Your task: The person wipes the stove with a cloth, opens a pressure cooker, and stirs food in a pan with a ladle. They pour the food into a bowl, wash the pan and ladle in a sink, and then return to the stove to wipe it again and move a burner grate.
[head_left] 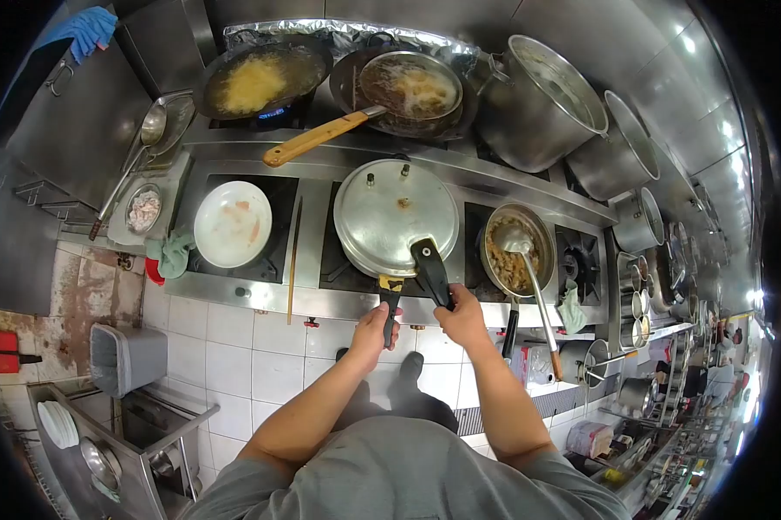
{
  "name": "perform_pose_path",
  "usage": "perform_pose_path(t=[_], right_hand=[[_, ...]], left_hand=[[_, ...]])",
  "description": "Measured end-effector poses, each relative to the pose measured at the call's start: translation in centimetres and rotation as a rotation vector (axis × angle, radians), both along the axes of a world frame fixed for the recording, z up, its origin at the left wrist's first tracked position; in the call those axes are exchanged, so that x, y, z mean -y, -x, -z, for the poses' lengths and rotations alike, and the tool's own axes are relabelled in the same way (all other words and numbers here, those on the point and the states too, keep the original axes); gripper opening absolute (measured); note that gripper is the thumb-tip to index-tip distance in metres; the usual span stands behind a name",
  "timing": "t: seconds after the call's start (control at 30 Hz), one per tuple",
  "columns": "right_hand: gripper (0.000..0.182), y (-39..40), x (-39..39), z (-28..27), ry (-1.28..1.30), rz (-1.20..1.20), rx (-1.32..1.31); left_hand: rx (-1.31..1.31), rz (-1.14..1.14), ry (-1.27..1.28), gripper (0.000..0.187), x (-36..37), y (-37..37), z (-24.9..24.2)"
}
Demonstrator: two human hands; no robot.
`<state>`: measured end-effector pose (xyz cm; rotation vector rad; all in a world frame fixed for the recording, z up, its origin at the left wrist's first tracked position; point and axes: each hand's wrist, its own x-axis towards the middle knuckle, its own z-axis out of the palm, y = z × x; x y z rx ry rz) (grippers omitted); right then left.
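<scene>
A silver pressure cooker [397,208] sits on the middle burner, its round lid on top with two small valve knobs. My left hand [373,334] is closed around the pot's long black handle [390,303], which points toward me. Fingers of my right hand [463,317] are wrapped round the end of the black lid handle [429,267]. The two handles stand apart at an angle, the lid handle to the right. What is inside the cooker is hidden by the lid.
Right of the cooker, a pan [514,270] holds brown food and a ladle. A white plate [232,224] and a wooden stick [295,260] lie left. Behind are an oil-filled wok [308,65], a wood-handled strainer [321,137] over another wok, and a large stockpot [529,113].
</scene>
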<state>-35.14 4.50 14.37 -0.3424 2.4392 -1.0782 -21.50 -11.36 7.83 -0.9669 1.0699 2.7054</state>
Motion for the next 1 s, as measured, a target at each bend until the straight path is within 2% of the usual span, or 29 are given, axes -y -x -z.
perform_pose_path(t=[0.03, 0.23, 0.33, 0.53, 0.67, 0.77, 0.8, 0.9, 0.97, 1.0], right_hand=[[0.047, 0.7, -0.3, 0.3, 0.068, -0.061, 0.015], [0.041, 0.0, 2.1, -2.8, 0.042, 0.031, 0.286], [0.039, 0.3, 2.2, -5.0, 0.024, 0.003, 0.251], [0.028, 0.1, 0.6, -7.2, 0.163, 0.036, 0.229], [0.022, -2.3, -1.5, -9.0, 0.265, 0.086, 0.337], [0.018, -3.8, -2.4, -9.3, 0.328, 0.124, 0.420], [0.019, -4.0, -2.4, -9.7, 0.337, 0.134, 0.439], [0.019, -4.5, -2.4, -9.9, 0.351, 0.154, 0.486], [0.019, -4.8, -2.4, -9.8, 0.355, 0.158, 0.519], [0.019, -5.1, -2.5, -10.0, 0.395, 0.161, 0.559]], left_hand=[[-0.012, 0.014, -0.003, 0.042, 0.1, -0.1, -0.3], [-0.012, 0.007, 0.092, 0.041, -0.2, 0.0, 0.1], [-0.012, 0.023, 0.171, 0.041, -0.3, 0.0, 0.3], [-0.031, 0.039, 0.152, 0.040, -0.2, -0.2, 0.7], [-0.033, 0.028, 0.142, 0.039, 0.1, -0.5, 0.9], [-0.029, -0.101, 0.279, 0.039, -0.4, -1.5, 1.9], [-0.078, -0.169, 0.447, 0.039, -0.2, -1.5, 2.1], [-0.026, -0.233, 0.491, 0.037, -0.1, -4.1, 0.8], [-0.080, -0.290, 0.666, 0.026, 0.1, -5.0, 1.9], [-0.079, -0.307, 0.728, 0.024, 0.3, -5.6, 0.6]])
